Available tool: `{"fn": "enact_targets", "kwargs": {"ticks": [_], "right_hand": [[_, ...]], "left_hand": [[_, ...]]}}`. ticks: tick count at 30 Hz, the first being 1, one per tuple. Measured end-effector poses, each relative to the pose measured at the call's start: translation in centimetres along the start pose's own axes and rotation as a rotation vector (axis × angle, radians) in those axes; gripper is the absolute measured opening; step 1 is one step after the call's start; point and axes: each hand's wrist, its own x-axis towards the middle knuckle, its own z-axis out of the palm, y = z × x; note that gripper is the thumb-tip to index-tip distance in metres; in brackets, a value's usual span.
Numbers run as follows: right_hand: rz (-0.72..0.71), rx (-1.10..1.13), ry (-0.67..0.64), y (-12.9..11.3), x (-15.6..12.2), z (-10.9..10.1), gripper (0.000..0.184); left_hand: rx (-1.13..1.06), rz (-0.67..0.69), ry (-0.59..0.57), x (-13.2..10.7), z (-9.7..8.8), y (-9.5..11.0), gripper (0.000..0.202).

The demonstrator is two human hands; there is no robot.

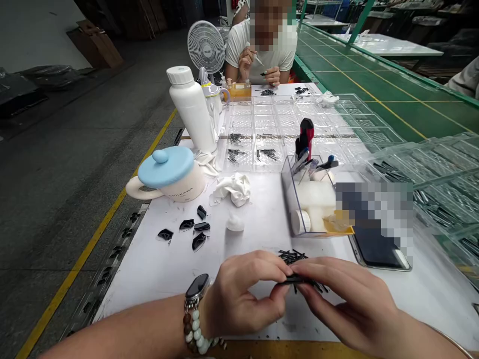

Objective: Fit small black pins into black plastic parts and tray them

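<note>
My left hand and my right hand meet low in the view, thumbs and fingertips pinched on a thin black strip. The strip lies level between them, partly covered by the fingers. Just behind and beneath it is a pile of small black sticks on the white table covering. Left of the pile, several glossy black curved pieces lie loose. A small white wad rests between those pieces and my hands, with a crumpled white tissue behind it.
A mug with a blue lid and a white bottle stand at left. A clear box of pens and a phone are at right. Clear compartment trays hold black sticks. Across the table, a person handles small parts.
</note>
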Motion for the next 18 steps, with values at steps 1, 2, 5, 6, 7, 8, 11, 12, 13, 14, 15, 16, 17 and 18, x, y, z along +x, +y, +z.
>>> {"fn": "enact_targets", "kwargs": {"ticks": [1,2,5,6,7,8,11,12,13,14,15,16,17,18], "right_hand": [[-0.004,-0.010,0.011,0.01,-0.12,0.06,0.029],[-0.007,-0.018,0.021,0.01,-0.23,0.11,0.029],[-0.040,-0.051,0.044,-0.02,-0.36,0.12,0.027],[-0.054,-0.066,0.049,-0.02,-0.35,0.09,0.027],[-0.069,-0.078,0.051,-0.02,-0.33,0.06,0.027],[-0.077,-0.087,0.048,-0.01,-0.31,0.02,0.027],[-0.076,-0.081,0.025,0.10,-0.34,-0.03,0.030],[-0.069,-0.077,0.018,0.14,-0.37,-0.03,0.031],[-0.063,-0.072,0.012,0.16,-0.41,-0.02,0.031],[-0.060,-0.071,0.009,0.17,-0.43,-0.02,0.032],[-0.062,-0.071,0.008,0.16,-0.43,-0.01,0.032],[-0.063,-0.072,0.006,0.13,-0.42,-0.02,0.032],[-0.068,-0.072,0.006,0.09,-0.40,-0.02,0.031],[-0.072,-0.074,0.009,0.05,-0.36,-0.02,0.032]], "left_hand": [[0.001,0.006,-0.007,0.02,0.00,0.00,0.027],[0.004,0.014,-0.011,0.02,0.01,-0.01,0.027],[0.019,0.031,-0.029,-0.06,0.04,-0.06,0.027],[0.026,0.042,-0.034,-0.10,0.05,-0.08,0.027],[0.032,0.047,-0.037,-0.14,0.05,-0.10,0.028],[0.039,0.047,-0.044,-0.18,0.05,-0.12,0.029],[0.045,0.022,-0.053,-0.27,0.05,-0.16,0.030],[0.043,0.010,-0.055,-0.29,0.05,-0.16,0.029],[0.041,0.004,-0.052,-0.30,0.06,-0.16,0.029],[0.040,0.002,-0.050,-0.31,0.05,-0.15,0.028],[0.041,0.000,-0.048,-0.32,0.05,-0.13,0.027],[0.044,-0.001,-0.050,-0.32,0.04,-0.10,0.026],[0.049,-0.005,-0.053,-0.32,0.02,-0.07,0.025],[0.053,-0.008,-0.055,-0.31,0.01,-0.03,0.025]]}}
